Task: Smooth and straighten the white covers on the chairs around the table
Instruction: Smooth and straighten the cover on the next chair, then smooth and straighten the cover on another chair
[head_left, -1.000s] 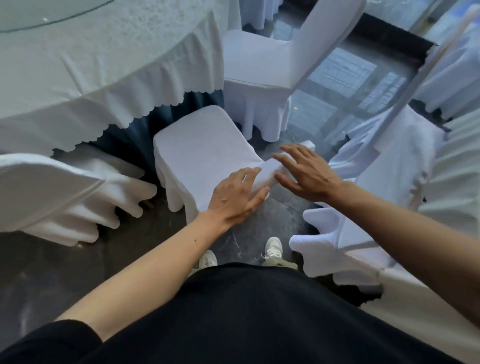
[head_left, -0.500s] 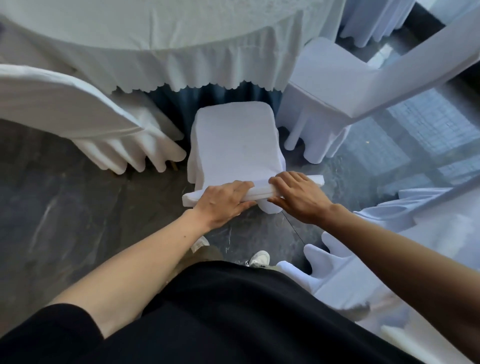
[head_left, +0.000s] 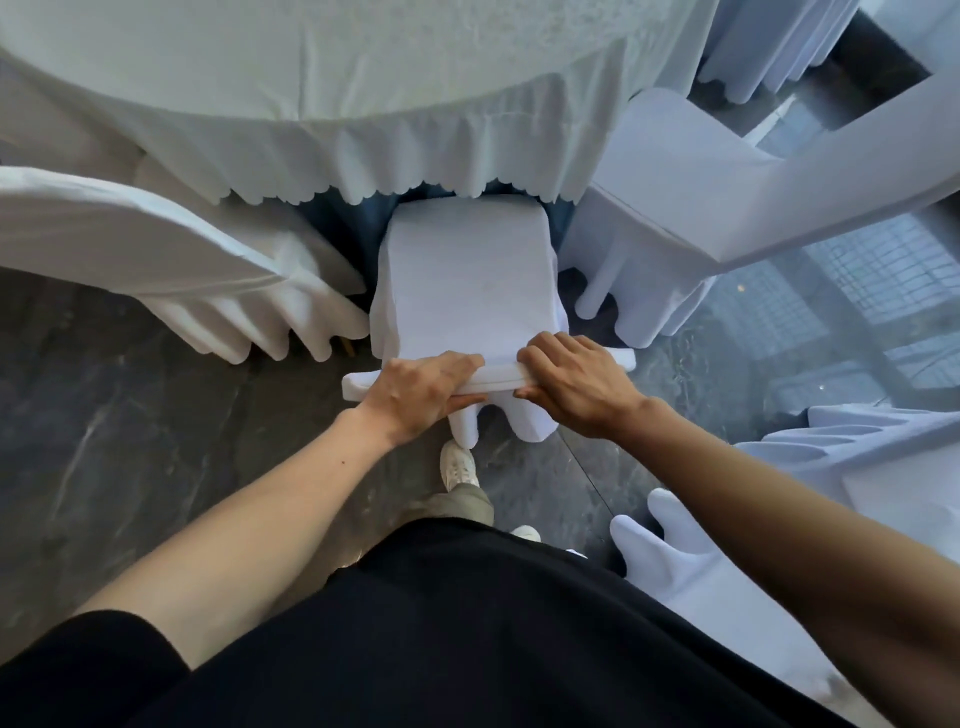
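Straight below me stands a chair in a white cover (head_left: 467, 280), its seat facing the round table. Both my hands grip the top edge of its backrest (head_left: 498, 375), which runs left to right. My left hand (head_left: 421, 389) is closed over the left half, fingers on the seat side and thumb underneath. My right hand (head_left: 576, 384) is closed over the right half in the same way. The cover's skirt hangs in folds under my hands.
The round table with a scalloped white cloth (head_left: 363, 130) fills the top. Covered chairs stand at the left (head_left: 171, 260), right (head_left: 701, 197) and near right (head_left: 831, 493). The floor (head_left: 130, 441) is dark polished stone. My shoe (head_left: 458, 462) is just behind the chair.
My hands went from flat on the backrest to clamped on its top edge. The chair now faces the table squarely, with its seat front tucked under the cloth.
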